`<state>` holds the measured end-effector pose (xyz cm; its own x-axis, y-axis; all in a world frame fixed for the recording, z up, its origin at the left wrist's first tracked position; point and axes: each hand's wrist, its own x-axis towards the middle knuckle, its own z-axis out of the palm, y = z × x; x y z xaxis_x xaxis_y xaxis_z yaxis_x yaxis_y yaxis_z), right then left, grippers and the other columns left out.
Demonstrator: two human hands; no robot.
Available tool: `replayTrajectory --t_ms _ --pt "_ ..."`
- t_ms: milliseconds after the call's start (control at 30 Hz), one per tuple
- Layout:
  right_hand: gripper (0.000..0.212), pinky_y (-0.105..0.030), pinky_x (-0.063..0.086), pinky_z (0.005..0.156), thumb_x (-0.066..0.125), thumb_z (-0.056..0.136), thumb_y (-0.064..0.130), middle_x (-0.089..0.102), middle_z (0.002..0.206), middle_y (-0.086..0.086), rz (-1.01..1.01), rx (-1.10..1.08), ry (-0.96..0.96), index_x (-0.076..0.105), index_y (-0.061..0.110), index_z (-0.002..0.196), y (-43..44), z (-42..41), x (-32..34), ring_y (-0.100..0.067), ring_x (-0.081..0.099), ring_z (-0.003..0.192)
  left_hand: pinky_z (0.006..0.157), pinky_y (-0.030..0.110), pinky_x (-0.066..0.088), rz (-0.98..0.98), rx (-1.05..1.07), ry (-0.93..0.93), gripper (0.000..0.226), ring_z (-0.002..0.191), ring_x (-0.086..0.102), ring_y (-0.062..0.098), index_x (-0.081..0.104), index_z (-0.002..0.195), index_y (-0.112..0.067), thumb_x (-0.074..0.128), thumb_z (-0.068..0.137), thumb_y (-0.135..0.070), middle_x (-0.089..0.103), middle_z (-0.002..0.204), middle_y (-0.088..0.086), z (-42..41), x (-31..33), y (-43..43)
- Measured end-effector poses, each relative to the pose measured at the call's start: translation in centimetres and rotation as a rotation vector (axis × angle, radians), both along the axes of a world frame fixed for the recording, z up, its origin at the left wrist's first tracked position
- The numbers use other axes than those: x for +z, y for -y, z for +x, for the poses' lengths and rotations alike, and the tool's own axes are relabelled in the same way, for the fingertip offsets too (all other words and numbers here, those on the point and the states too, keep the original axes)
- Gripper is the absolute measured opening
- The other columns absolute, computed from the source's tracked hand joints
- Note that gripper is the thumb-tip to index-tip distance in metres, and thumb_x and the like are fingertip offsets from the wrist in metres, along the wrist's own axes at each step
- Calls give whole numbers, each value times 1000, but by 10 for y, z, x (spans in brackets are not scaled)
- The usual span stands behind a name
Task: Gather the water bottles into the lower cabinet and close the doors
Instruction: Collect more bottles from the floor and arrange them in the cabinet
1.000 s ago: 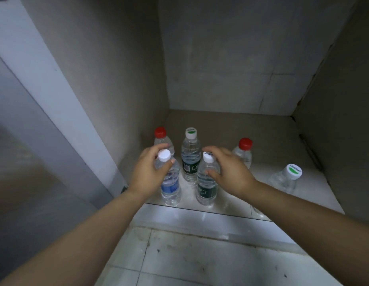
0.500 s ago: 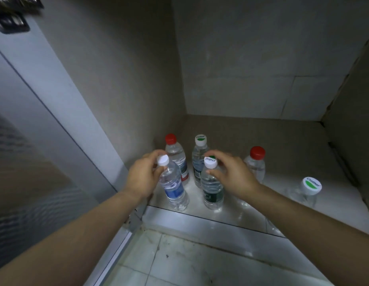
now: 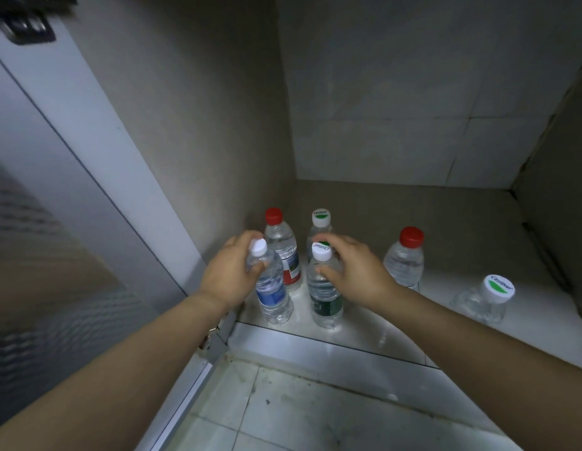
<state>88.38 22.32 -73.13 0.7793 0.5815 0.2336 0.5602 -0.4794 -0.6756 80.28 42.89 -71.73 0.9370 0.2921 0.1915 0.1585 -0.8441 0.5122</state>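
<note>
Several water bottles stand on the floor of the lower cabinet [image 3: 397, 346]. My left hand [image 3: 229, 271] grips the neck of a blue-labelled bottle [image 3: 270, 288] with a white cap, tilted slightly. My right hand [image 3: 358, 271] holds the shoulder of a green-labelled bottle [image 3: 325, 294] with a white cap, standing upright at the front. Behind them stand a red-capped bottle [image 3: 281, 245] and a white-and-green-capped bottle [image 3: 320, 221]. Further right are another red-capped bottle [image 3: 405, 258] and a white-and-green-capped bottle [image 3: 485, 299].
The left cabinet door [image 3: 65, 222] stands open, with a dark latch at its top. The cabinet's side walls and back wall [image 3: 397, 109] close in the space. Dirty floor tiles [image 3: 283, 415] lie in front of the cabinet sill.
The view has shifted left and closer. Both hands stay on the same two front bottles; the blue-labelled bottle now leans a little more.
</note>
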Motion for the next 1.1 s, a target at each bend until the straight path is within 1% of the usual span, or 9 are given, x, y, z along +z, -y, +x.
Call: replayTrajectory --t_ms 100,167,233,367,467,567,767,1000,1100 --pt "50 -25 41 84 68 79 11 60 122 -3 19 -23 -40 53 28 123 -2 0 -1 -21 58 106 83 39 49 -71 36 63 30 97 59 27 54 113 -23 61 85 -17 63 107 5 1 -4 2" --pt "46 -25 42 85 67 80 9 62 120 -1 58 -51 -84 56 28 120 -5 0 1 -19 59 106 81 39 51 -120 74 110 27 93 61 25 55 112 -27 61 86 -19 66 104 1 -1 -7 5" --pt "40 -24 42 84 66 81 10 64 118 0 98 -78 -112 58 27 116 -8 -1 3 -16 59 105 80 39 51 -102 69 142 28 93 62 25 55 114 -28 60 87 -21 66 106 1 -2 -11 8" --pt "39 -21 40 84 67 81 11 64 119 0 110 -89 -104 59 25 117 -11 -2 2 -15 59 105 81 32 46 -61 56 180 32 98 60 24 55 118 -26 60 88 -17 63 115 0 2 -15 11" --pt "40 -16 38 83 68 80 9 62 119 -1 94 -86 -67 60 23 117 -11 -3 1 -13 58 102 77 27 40 -68 40 191 33 99 59 23 55 119 -27 59 88 -17 62 116 -1 6 -15 12" --pt "40 -14 36 79 69 79 11 62 117 -1 78 -90 -46 60 22 116 -8 -3 2 -9 55 96 76 26 39 -79 10 216 34 98 59 24 55 119 -25 60 87 -15 62 117 0 7 -18 11" --pt "38 -20 40 80 69 79 11 64 113 -4 60 -92 -4 61 19 115 -6 -3 4 -17 59 98 77 29 42 -14 -82 155 36 100 59 26 52 122 -22 58 88 -14 59 120 4 8 -16 12" --pt "40 -20 37 80 67 82 13 60 119 -5 54 -93 -12 57 19 121 -13 -2 3 -16 56 100 81 33 44 41 -100 134 38 104 58 29 50 126 -20 55 90 -14 57 124 6 10 -9 10" --pt "40 -19 36 79 68 81 13 61 118 -5 57 -93 0 58 20 120 -16 -3 1 -14 55 97 79 29 41 18 -95 132 37 104 57 27 51 124 -21 57 89 -13 57 123 5 8 -13 8"
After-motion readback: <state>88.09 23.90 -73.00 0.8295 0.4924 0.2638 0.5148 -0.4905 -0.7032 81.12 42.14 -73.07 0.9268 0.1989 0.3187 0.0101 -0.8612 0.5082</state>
